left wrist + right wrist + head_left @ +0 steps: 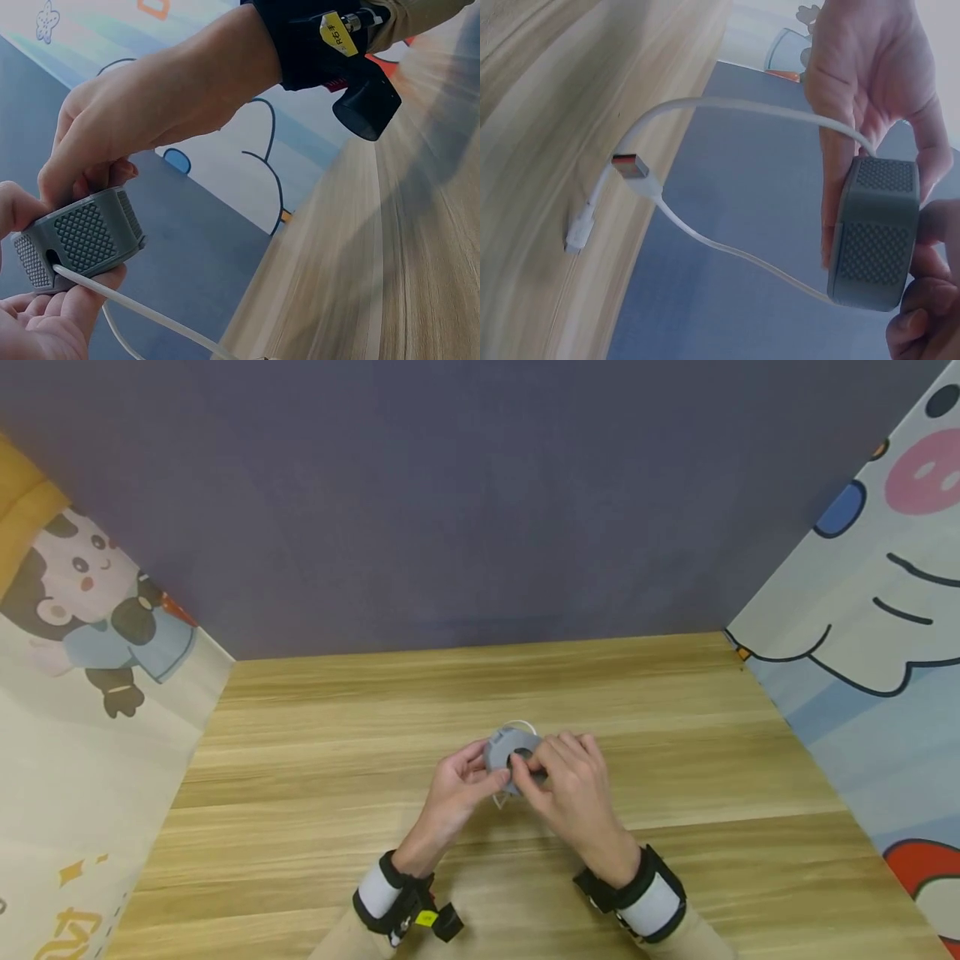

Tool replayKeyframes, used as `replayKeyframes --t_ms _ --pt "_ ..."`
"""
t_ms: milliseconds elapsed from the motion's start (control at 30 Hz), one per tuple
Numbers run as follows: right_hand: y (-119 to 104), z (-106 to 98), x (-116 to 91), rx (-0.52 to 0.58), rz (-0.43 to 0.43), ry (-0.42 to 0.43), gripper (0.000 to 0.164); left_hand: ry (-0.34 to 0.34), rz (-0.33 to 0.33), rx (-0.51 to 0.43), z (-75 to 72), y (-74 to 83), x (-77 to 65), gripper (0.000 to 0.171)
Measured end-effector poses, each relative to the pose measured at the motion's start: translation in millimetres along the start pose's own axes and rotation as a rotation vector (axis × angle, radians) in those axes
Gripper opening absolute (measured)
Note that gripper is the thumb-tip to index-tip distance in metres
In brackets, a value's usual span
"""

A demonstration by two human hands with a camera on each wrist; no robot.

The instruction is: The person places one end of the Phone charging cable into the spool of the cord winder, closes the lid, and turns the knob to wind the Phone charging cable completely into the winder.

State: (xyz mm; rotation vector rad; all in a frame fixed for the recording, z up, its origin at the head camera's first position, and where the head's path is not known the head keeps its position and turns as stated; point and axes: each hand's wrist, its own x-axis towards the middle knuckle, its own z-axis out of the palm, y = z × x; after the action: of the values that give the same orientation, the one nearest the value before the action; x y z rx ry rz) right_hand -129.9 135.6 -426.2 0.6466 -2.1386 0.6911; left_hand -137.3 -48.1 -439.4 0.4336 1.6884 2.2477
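Note:
A grey cable winder (498,755), many-sided with a round dark centre, is held above the table. My left hand (457,787) grips it by the rim, thumb on the upper face and fingers beneath. The thumb and index finger of my right hand (573,781) pinch at the dark centre; exactly what they hold there is hidden. Textured panels cover the winder's sides (874,255). From openings in it comes a white cable (142,306), whose two ends hang free: a USB plug (634,166) and a smaller plug (579,231).
Beneath the hands lies a wood-grain table (337,710). A dark grey panel (480,510) rises at its back. Side walls with cartoon prints stand at the left (112,735) and right (847,727). Both wrists wear black-and-white straps.

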Motion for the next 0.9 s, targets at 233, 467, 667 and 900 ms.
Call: replayKeyframes --t_ms 233,467,667,900 --pt "-2.7 1.5 -2.0 0.033 0.064 0.009 0.033 -0.007 0.000 -0.016 0.1 -0.6 0.0 0.059" --pt "-6.3 3.2 -3.0 0.056 0.129 0.045 0.030 0.009 -0.002 -0.044 2.9 -2.9 0.9 0.060" --pt "-10.1 4.6 -3.0 0.076 0.170 0.072 0.028 0.029 0.005 -0.058 4.9 -4.5 0.9 0.061" --pt "-12.4 7.0 -2.7 0.075 0.186 0.112 0.027 0.048 0.016 -0.054 7.9 -4.2 0.7 0.060"
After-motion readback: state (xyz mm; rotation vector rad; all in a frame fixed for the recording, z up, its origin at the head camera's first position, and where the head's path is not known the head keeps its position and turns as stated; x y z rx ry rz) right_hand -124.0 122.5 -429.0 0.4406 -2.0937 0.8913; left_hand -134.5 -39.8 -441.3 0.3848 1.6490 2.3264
